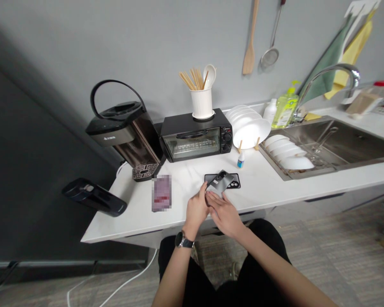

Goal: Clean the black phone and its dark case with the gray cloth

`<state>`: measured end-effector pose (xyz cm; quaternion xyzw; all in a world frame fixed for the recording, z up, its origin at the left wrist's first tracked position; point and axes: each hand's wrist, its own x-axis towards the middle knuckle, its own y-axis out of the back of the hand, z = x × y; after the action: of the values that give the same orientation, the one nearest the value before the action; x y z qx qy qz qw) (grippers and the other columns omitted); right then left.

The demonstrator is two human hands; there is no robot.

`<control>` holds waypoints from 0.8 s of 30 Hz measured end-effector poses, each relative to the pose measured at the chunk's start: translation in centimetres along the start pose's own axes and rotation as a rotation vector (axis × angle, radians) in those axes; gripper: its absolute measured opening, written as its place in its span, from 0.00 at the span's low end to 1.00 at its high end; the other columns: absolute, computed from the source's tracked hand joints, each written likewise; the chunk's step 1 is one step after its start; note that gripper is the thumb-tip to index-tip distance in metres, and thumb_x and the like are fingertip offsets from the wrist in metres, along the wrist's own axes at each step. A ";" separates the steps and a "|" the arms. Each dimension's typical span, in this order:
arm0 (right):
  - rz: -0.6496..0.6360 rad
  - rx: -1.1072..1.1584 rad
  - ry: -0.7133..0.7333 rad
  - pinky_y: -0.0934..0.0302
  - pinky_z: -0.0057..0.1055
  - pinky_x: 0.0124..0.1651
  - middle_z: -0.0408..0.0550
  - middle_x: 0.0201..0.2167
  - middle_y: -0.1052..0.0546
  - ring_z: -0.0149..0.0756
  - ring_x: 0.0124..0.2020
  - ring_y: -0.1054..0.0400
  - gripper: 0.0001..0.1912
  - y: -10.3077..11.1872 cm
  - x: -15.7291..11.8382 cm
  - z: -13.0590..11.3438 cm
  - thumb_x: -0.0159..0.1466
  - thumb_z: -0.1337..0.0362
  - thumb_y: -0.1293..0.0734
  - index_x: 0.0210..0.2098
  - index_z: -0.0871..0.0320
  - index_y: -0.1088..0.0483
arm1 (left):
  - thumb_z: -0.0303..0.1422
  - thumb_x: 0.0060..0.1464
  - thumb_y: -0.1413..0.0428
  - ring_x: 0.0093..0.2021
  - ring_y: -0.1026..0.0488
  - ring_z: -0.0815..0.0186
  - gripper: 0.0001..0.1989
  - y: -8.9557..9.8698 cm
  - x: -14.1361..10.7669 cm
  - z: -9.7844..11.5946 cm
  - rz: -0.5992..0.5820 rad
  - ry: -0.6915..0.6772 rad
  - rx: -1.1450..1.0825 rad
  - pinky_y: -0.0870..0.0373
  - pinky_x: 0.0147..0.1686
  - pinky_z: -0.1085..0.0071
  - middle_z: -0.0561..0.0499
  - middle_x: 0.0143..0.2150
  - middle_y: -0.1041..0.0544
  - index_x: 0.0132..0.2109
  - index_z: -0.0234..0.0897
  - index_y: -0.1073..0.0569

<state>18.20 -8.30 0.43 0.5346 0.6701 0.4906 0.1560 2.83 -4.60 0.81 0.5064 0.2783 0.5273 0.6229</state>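
A grey smartphone (222, 181) lies tilted, back side up, over a black-rimmed phone case (238, 180) on the counter. My left hand (196, 209), with a dark watch at the wrist, grips the phone's lower left edge, thumb side along it. Across the phone's lower end reaches my right hand (225, 215), its fingers close together on the back and its thumb near the right edge. Both hands meet there, so the phone's bottom end is hidden. Behind the phone stands a small white bottle with a blue label (240, 160).
A pixelated purple item (161, 192) and a dark flask-shaped device (94, 197) lie to the left. Behind stand a water dispenser (128, 136), a toaster oven (195, 138) and racked plates (251, 130). The sink (339, 136) holds bowls at the right. The counter's front edge (131, 233) is near.
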 end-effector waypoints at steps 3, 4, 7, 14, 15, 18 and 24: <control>0.034 -0.066 -0.029 0.55 0.54 0.74 0.53 0.70 0.36 0.42 0.72 0.44 0.27 0.9 -0.7 2.1 0.73 0.66 0.46 0.69 0.60 0.38 | 0.35 0.56 0.35 0.47 0.18 0.56 0.45 0.0 0.2 0.3 0.031 0.022 -0.049 0.23 0.47 0.65 0.40 0.55 0.19 0.73 0.38 0.48; 0.059 -0.099 -0.049 0.55 0.54 0.74 0.54 0.70 0.36 0.42 0.72 0.45 0.27 1.1 -0.6 2.9 0.73 0.66 0.47 0.69 0.60 0.38 | 0.38 0.56 0.34 0.49 0.18 0.56 0.45 0.1 0.2 0.4 0.043 0.023 -0.065 0.23 0.48 0.64 0.40 0.57 0.20 0.73 0.39 0.48; 0.126 -0.187 -0.110 0.53 0.54 0.73 0.54 0.70 0.36 0.43 0.73 0.45 0.27 1.7 0.3 5.5 0.73 0.66 0.47 0.69 0.60 0.38 | 0.41 0.57 0.34 0.50 0.18 0.55 0.44 0.1 0.2 0.5 0.060 0.016 -0.094 0.23 0.50 0.64 0.41 0.58 0.20 0.73 0.40 0.47; 0.183 -0.243 -0.211 0.48 0.53 0.71 0.60 0.68 0.33 0.47 0.70 0.40 0.26 1.8 4.2 8.0 0.72 0.65 0.46 0.66 0.66 0.35 | 0.40 0.57 0.35 0.53 0.19 0.54 0.42 0.1 0.2 0.5 0.069 -0.001 -0.100 0.23 0.52 0.63 0.42 0.60 0.22 0.71 0.41 0.45; 0.184 -0.246 -0.211 0.48 0.52 0.71 0.62 0.68 0.33 0.48 0.70 0.40 0.26 1.6 4.7 7.7 0.72 0.65 0.45 0.66 0.67 0.35 | 0.40 0.57 0.35 0.52 0.19 0.55 0.41 0.1 0.3 0.5 0.065 0.005 -0.094 0.23 0.51 0.63 0.42 0.59 0.21 0.71 0.40 0.45; 0.170 -0.246 -0.187 0.50 0.52 0.72 0.64 0.68 0.34 0.50 0.70 0.41 0.26 1.0 5.6 6.0 0.71 0.64 0.43 0.65 0.70 0.34 | 0.40 0.56 0.35 0.50 0.18 0.55 0.42 0.0 0.3 0.5 0.060 0.026 -0.068 0.23 0.49 0.64 0.42 0.55 0.19 0.71 0.39 0.44; 0.097 -0.129 -0.042 0.54 0.48 0.75 0.61 0.67 0.31 0.44 0.70 0.41 0.27 -0.8 4.0 0.9 0.71 0.65 0.44 0.67 0.69 0.36 | 0.25 0.62 0.48 0.37 0.18 0.60 0.34 0.1 0.0 0.1 0.037 0.004 0.021 0.25 0.38 0.68 0.46 0.43 0.16 0.73 0.38 0.47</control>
<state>16.83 -4.33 0.63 0.5657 0.6069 0.5284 0.1801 2.94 -4.61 0.91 0.5169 0.2758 0.5367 0.6072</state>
